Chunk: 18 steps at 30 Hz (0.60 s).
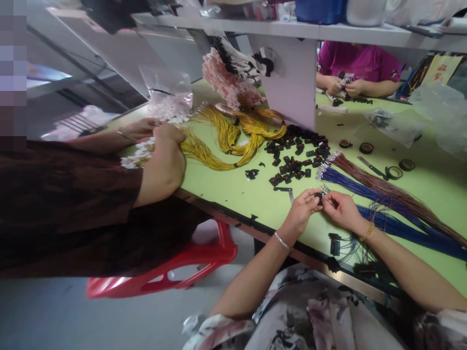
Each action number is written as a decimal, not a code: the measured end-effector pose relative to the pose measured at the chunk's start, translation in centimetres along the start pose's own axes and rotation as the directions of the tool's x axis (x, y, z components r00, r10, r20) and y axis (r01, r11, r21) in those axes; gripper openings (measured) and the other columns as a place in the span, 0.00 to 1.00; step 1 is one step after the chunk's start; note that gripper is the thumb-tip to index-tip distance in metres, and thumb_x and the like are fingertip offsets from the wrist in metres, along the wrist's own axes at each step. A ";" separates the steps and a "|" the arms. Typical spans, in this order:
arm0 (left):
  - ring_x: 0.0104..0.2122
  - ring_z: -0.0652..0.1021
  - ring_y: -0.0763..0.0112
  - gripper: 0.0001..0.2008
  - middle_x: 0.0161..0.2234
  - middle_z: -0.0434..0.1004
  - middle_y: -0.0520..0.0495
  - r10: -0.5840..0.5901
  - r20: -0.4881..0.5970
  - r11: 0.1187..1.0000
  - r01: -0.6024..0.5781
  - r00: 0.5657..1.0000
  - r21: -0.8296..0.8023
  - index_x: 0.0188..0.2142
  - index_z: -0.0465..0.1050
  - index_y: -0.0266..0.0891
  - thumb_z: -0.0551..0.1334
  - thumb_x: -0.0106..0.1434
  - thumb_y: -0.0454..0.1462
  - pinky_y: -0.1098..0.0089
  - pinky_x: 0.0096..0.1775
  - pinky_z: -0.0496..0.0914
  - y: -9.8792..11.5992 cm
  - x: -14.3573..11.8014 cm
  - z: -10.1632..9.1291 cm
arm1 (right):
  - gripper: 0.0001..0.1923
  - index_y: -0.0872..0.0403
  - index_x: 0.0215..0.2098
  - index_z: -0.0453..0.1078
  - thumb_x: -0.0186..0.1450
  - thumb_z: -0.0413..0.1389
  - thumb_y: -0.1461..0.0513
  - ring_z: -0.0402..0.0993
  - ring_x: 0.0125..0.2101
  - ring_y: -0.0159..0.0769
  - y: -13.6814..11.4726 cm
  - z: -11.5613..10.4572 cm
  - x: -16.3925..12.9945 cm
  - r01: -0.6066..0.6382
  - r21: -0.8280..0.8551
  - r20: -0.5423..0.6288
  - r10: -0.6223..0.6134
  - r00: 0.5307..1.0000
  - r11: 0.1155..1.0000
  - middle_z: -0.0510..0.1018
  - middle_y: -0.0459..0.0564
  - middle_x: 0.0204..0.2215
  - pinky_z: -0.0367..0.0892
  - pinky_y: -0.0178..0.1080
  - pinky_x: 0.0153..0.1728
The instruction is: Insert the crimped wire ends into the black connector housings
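Containers: one clear plastic bag (168, 80) of white connectors (170, 113) at the far left, one flatter bag (403, 130) with small, indistinct parts at the right, and one blue bin (321, 12), contents hidden, on the shelf (228, 26). One small black connector (318, 198), held above the tabletop's (215, 190) near edge in the pinched grip of the left hand (302, 210); right hand (341, 209) touching close beside it, whether gripping anything cannot be told. Green tabletop, bearing loose black connectors (292, 167), yellow wires (224, 158) and blue wires (383, 197); red stool (207, 260) on grey floor (146, 316).
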<state>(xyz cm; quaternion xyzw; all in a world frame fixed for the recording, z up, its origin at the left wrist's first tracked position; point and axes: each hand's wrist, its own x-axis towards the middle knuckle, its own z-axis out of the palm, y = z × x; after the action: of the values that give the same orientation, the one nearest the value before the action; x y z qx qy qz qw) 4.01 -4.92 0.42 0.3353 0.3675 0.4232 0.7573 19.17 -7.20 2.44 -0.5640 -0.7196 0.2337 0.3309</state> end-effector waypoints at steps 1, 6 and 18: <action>0.30 0.74 0.77 0.18 0.32 0.74 0.48 -0.002 -0.010 1.000 0.002 1.000 0.002 0.41 0.73 0.36 0.70 0.50 0.38 0.72 0.38 0.70 0.0 0.0 0.0 | 0.07 0.54 0.25 0.65 0.60 0.52 0.62 0.57 0.19 0.27 0.0 0.0 0.0 0.006 -0.011 0.006 -0.006 1.000 1.000 0.67 0.42 0.18 0.52 0.31 0.23; 0.30 0.74 0.75 0.15 0.32 0.75 0.47 0.055 -0.061 0.997 -0.052 0.997 0.056 0.39 0.73 0.35 0.69 0.51 0.36 0.72 0.36 0.70 -0.2 -0.1 0.6 | 0.08 0.54 0.23 0.63 0.60 0.52 0.63 0.56 0.18 0.28 -0.2 0.4 -0.4 0.013 -0.098 -0.022 -0.015 1.000 0.995 0.66 0.42 0.17 0.50 0.33 0.23; 0.34 0.76 0.71 0.13 0.34 0.75 0.44 0.035 -0.014 0.986 -0.032 0.999 0.166 0.41 0.73 0.36 0.66 0.54 0.36 0.69 0.37 0.71 0.8 0.5 1.4 | 0.06 0.53 0.32 0.72 0.61 0.54 0.61 0.67 0.31 0.36 4.6 -4.5 5.1 -0.130 -0.465 -0.069 0.110 0.992 0.876 0.74 0.52 0.33 0.54 0.36 0.28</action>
<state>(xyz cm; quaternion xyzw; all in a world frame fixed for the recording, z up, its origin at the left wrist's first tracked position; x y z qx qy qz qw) 5.00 -4.43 1.65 0.3996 0.4022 0.4067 0.7164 24.78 -1.27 3.30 -0.6753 -0.7115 0.0614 0.1844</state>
